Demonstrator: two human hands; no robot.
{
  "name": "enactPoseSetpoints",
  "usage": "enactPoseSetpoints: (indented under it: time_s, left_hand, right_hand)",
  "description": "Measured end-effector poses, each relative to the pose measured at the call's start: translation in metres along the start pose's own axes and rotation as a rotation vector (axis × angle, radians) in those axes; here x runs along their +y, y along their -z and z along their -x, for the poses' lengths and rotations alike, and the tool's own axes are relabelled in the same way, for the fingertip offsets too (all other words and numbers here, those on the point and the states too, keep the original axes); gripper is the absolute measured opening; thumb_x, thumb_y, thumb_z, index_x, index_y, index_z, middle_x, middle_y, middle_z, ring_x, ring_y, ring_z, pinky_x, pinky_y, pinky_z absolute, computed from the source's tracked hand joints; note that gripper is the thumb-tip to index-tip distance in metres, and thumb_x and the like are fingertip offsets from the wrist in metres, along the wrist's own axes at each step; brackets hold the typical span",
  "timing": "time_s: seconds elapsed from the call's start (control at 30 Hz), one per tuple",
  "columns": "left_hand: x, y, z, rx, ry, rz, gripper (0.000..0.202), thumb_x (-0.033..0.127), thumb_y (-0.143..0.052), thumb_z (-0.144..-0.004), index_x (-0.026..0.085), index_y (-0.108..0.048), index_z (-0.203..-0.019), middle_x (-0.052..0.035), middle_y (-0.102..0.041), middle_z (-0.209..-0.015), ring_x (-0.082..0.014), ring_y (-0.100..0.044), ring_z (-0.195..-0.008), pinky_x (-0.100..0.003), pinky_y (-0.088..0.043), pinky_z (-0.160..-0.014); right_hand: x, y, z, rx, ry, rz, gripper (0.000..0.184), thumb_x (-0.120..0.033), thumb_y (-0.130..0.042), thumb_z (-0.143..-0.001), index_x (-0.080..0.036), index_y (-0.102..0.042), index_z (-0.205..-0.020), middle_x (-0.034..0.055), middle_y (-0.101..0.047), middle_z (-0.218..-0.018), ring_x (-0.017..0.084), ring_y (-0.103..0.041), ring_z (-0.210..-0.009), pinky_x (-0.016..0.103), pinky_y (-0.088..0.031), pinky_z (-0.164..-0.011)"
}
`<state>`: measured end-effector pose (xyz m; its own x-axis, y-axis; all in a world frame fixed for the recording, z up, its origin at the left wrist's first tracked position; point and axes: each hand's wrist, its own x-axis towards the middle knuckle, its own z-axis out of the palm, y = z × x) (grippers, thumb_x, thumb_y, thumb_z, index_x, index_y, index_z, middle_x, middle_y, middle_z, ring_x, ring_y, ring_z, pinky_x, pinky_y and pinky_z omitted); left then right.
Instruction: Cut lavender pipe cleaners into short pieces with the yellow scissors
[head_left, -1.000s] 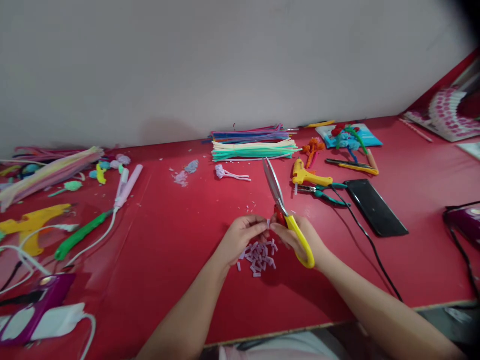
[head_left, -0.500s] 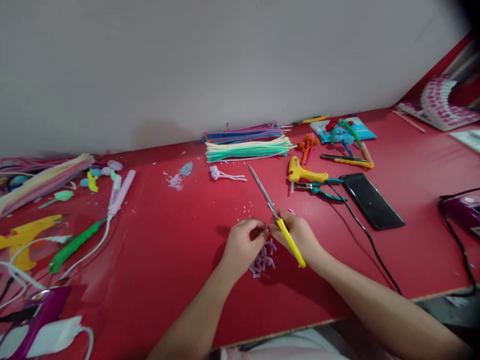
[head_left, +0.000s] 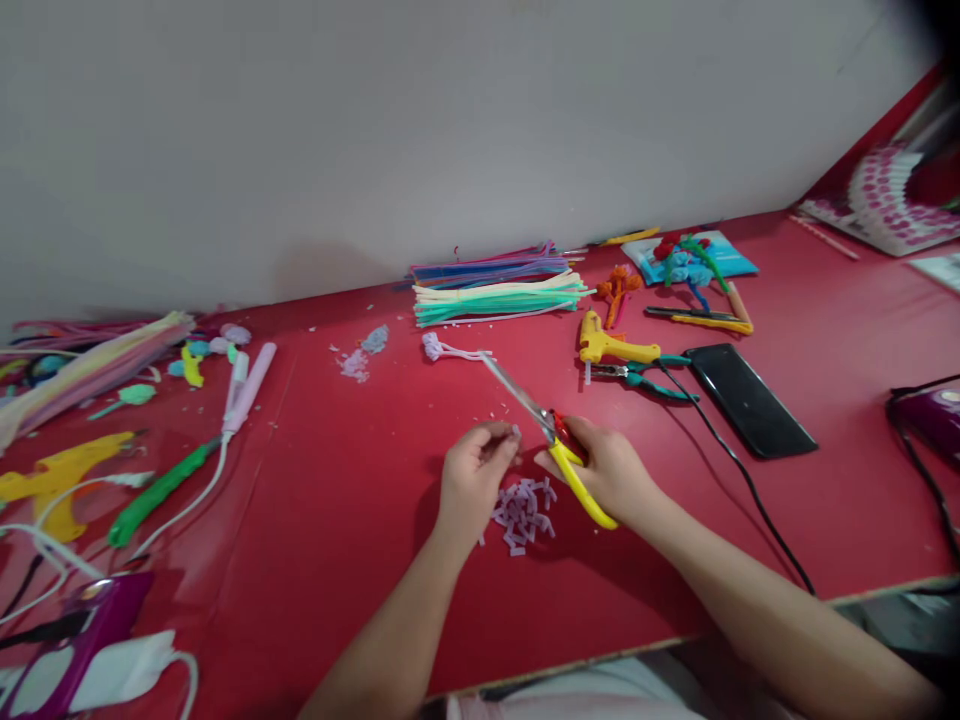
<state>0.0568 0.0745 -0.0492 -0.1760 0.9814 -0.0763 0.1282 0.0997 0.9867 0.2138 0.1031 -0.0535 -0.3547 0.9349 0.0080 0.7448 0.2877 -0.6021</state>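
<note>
My right hand (head_left: 611, 465) is wrapped around the handles of a pair of scissors (head_left: 581, 487), one handle yellow and one red. The blades point away to the upper left, and their tip lies by a lilac pipe cleaner flower (head_left: 433, 347) with two thin stems. My left hand (head_left: 476, 465) pinches a short lilac pipe cleaner piece (head_left: 516, 431) between thumb and fingers, apart from the blades. Beneath and between both hands lies a loose pile of short lilac pipe cleaner pieces (head_left: 523, 515) on the red table.
Bundles of pipe cleaners (head_left: 499, 300) lie along the wall. To the right are a yellow glue gun (head_left: 619, 345), pliers (head_left: 660, 383) and a black phone (head_left: 750, 400) beside a dark cable. At left lie a green cutter (head_left: 161, 495), a pink hair iron (head_left: 246, 390) and another glue gun (head_left: 67, 475).
My hands have moved apart from each other. The scissors have turned, so the red handle shows, and the lilac piece now stands out at my left fingertips.
</note>
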Motion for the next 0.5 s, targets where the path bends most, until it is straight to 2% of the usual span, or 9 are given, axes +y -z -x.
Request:
enactPoseSetpoints:
  time_s: [0.07,0.2,0.3,0.5]
  left_hand:
    - [0.0,0.004,-0.004,0.051,0.068,0.181,0.015,0.025,-0.054,-0.068,0.015,-0.055,-0.079,-0.0011,-0.058,-0.066,-0.0111,-0.054,-0.057,-0.025,-0.043,-0.058]
    - [0.0,0.011,-0.01,0.118,0.053,0.397,0.012,0.024,-0.056,-0.066,0.014,-0.057,-0.073,-0.0007,-0.058,-0.064,-0.0093,-0.053,-0.056,-0.023,-0.041,-0.057]
    - [0.0,0.015,-0.011,0.143,0.027,0.442,0.009,0.022,-0.056,-0.066,0.014,-0.057,-0.07,0.0004,-0.057,-0.06,-0.0077,-0.051,-0.054,-0.021,-0.04,-0.056]
    - [0.002,0.018,-0.011,0.144,0.01,0.462,0.011,0.021,-0.055,-0.068,0.014,-0.058,-0.075,-0.0006,-0.058,-0.064,-0.0075,-0.051,-0.055,-0.02,-0.04,-0.056]
  right_hand:
    - [0.003,0.002,0.003,0.009,0.038,0.164,0.031,-0.047,-0.043,-0.068,-0.018,-0.047,-0.078,-0.0006,-0.051,-0.054,0.011,-0.046,-0.046,0.02,-0.022,-0.044]
    - [0.007,0.0,0.009,-0.036,0.131,0.349,0.038,-0.051,-0.036,-0.072,-0.017,-0.045,-0.086,0.0023,-0.056,-0.057,0.014,-0.05,-0.049,0.022,-0.02,-0.044]
    - [0.006,-0.001,0.012,-0.037,0.161,0.431,0.038,-0.051,-0.032,-0.074,-0.017,-0.045,-0.084,0.0028,-0.057,-0.058,0.014,-0.051,-0.049,0.023,-0.018,-0.044]
    - [0.009,-0.002,0.011,-0.057,0.166,0.502,0.037,-0.051,-0.029,-0.075,-0.017,-0.044,-0.077,0.0027,-0.057,-0.056,0.013,-0.05,-0.046,0.025,-0.013,-0.043]
